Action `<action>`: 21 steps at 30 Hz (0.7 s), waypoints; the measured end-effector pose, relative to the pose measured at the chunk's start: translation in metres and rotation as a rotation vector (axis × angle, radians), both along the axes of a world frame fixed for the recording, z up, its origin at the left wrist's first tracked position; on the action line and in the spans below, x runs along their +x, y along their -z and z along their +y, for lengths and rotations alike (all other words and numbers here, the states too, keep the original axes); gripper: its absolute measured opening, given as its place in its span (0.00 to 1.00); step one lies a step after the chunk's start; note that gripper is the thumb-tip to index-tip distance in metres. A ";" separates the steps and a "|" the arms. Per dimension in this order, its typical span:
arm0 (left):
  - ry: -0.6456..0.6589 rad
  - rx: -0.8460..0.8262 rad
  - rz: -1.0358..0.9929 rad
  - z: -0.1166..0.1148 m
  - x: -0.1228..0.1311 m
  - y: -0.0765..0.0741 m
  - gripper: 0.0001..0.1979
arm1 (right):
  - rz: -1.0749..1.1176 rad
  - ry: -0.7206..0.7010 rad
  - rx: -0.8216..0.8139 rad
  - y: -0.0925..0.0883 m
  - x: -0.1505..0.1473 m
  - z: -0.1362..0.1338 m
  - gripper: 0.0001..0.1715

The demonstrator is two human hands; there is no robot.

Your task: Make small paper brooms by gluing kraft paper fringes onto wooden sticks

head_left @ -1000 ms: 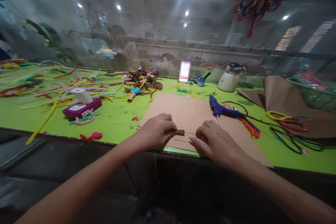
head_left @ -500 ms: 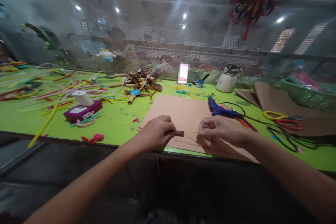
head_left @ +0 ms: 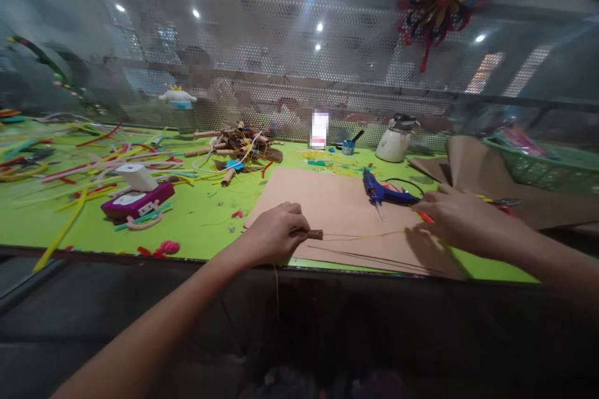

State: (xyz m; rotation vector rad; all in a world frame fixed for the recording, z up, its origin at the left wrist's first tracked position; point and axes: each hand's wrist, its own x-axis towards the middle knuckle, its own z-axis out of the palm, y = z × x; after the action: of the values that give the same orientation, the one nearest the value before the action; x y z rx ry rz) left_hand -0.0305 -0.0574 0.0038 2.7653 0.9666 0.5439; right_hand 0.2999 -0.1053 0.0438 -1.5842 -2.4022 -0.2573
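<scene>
My left hand (head_left: 281,230) is closed around a short brown tube (head_left: 316,234), whose end sticks out to the right over the brown cardboard sheet (head_left: 318,199). From that end a thin yellow string (head_left: 365,237) stretches right to the fingers of my right hand (head_left: 444,219), which pinch it. A second loose length of string hangs below my left hand, over the table edge. The blue glue gun (head_left: 390,193) rests on the cardboard between the hands, its nozzle pointing toward me. Beside my right fingertips shows an orange-handled tool (head_left: 425,217), partly covered.
Bundled brown tubes (head_left: 246,146) lie behind the cardboard. On the left are a purple power strip (head_left: 138,201) and colourful pipe cleaners (head_left: 84,168). A cream jug (head_left: 394,142), brown paper (head_left: 477,174) and a green basket (head_left: 543,165) stand at the back right.
My right hand has moved right, away from the tube, drawing out a longer stretch of yellow string. My left hand keeps the tube in nearly the same place. The view has shifted slightly.
</scene>
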 end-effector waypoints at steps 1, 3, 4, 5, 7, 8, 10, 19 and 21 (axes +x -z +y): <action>0.002 -0.003 0.008 0.001 0.000 -0.001 0.14 | -0.095 -0.050 0.068 0.002 -0.015 -0.006 0.07; 0.002 -0.008 0.024 0.002 0.000 -0.003 0.14 | -0.167 -0.184 0.076 0.006 -0.051 -0.016 0.07; 0.002 -0.011 0.030 0.002 0.000 -0.003 0.14 | -0.194 -0.231 0.037 0.008 -0.068 -0.019 0.07; 0.004 -0.012 0.035 0.003 0.000 -0.004 0.14 | -0.210 -0.283 0.002 0.011 -0.083 -0.020 0.10; 0.016 -0.015 0.042 0.004 0.000 -0.004 0.14 | -0.258 -0.353 -0.066 0.018 -0.102 -0.019 0.11; 0.026 -0.019 0.044 0.005 0.000 -0.004 0.14 | -0.276 -0.364 -0.083 0.022 -0.106 -0.017 0.10; 0.040 -0.028 0.044 0.006 -0.001 -0.003 0.14 | -0.300 -0.355 -0.088 0.029 -0.107 -0.014 0.08; 0.069 -0.012 0.018 0.008 -0.001 -0.001 0.15 | -0.321 -0.381 -0.048 0.034 -0.105 -0.011 0.08; 0.076 -0.009 0.014 0.007 -0.002 -0.001 0.15 | -0.310 -0.390 -0.038 0.036 -0.105 -0.011 0.08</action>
State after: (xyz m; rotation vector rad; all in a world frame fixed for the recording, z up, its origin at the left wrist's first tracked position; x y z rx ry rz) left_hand -0.0322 -0.0500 0.0051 2.7886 0.8605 0.5083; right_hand 0.1948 -0.1160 0.0081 -1.1192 -2.9026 -0.4056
